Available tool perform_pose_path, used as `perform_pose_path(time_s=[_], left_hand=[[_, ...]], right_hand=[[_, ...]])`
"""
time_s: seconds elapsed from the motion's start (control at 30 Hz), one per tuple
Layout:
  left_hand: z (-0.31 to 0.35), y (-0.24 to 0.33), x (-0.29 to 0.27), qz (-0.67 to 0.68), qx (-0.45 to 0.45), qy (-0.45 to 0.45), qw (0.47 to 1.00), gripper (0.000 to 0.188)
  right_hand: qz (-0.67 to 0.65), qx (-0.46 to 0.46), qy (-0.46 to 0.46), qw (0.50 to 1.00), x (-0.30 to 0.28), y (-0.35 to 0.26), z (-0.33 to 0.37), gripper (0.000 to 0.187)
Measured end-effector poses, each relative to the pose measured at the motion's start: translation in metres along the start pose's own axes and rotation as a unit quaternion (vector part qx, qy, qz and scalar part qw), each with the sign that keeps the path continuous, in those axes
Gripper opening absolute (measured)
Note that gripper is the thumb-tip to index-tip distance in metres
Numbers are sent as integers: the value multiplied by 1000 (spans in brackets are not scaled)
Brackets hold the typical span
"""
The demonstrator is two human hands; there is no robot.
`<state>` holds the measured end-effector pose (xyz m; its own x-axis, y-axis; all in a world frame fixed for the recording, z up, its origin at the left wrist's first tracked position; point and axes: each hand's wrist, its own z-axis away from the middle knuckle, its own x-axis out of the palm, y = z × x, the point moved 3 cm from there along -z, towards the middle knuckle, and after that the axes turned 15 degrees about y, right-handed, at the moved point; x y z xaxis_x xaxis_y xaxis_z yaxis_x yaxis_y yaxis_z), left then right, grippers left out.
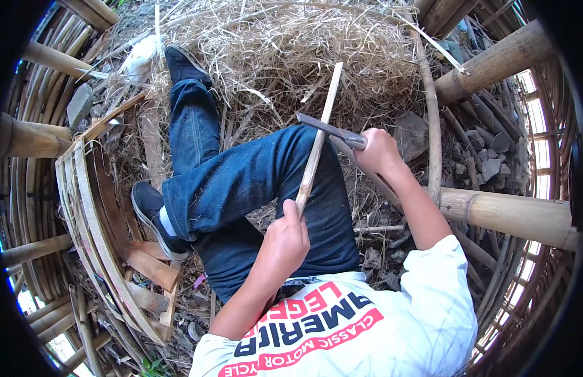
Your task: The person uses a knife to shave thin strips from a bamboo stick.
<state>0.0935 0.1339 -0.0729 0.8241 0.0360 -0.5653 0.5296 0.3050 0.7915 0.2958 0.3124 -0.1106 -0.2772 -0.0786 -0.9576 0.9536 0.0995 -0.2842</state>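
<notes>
My left hand is closed round the lower end of a narrow, pale bamboo strip, which slants up and away over my raised knee. In my right hand is a knife with a grey metal blade, its grip mostly hidden by my fingers. The blade points left and crosses the strip at about its middle, just above the knee. Whether the edge bites into the wood, I cannot tell. My legs in blue jeans are crossed beneath both hands.
A heap of curly shavings lies beyond my feet. Split bamboo strips are bundled at the left. Thick bamboo poles stick in from the right, near stones. Slatted bamboo walls close in both sides.
</notes>
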Motion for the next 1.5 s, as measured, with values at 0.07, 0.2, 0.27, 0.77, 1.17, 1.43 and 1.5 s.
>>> perform_pose_path(time_s=[0.07, 0.2, 0.27, 0.77, 1.17, 1.43, 1.5], left_hand=[[-1, -3, 0, -9, 3, 7, 1000, 15], [-4, -5, 0, -27, 5, 13, 1000, 14], [-6, -5, 0, -27, 2, 13, 1000, 14], [1, -5, -3, -38, 10, 21, 999, 16], [7, -2, -6, 16, 6, -8, 1000, 14], [4, -9, 2, 26, 0, -38, 999, 19], [0, -8, -1, 52, -14, -46, 997, 21]], right_hand=[[15, -7, 9, 1000, 9, -2, -7, 26], [27, -23, 24, 999, 17, -1, -15, 31], [27, -18, 30, 999, 19, -1, -18, 33], [44, 69, 51, 995, 36, 22, -63, 24], [88, 228, 78, 967, 30, 71, -118, 40], [49, 229, 42, 971, 26, 84, -70, 39], [25, 208, 42, 977, 32, 76, -50, 37]])
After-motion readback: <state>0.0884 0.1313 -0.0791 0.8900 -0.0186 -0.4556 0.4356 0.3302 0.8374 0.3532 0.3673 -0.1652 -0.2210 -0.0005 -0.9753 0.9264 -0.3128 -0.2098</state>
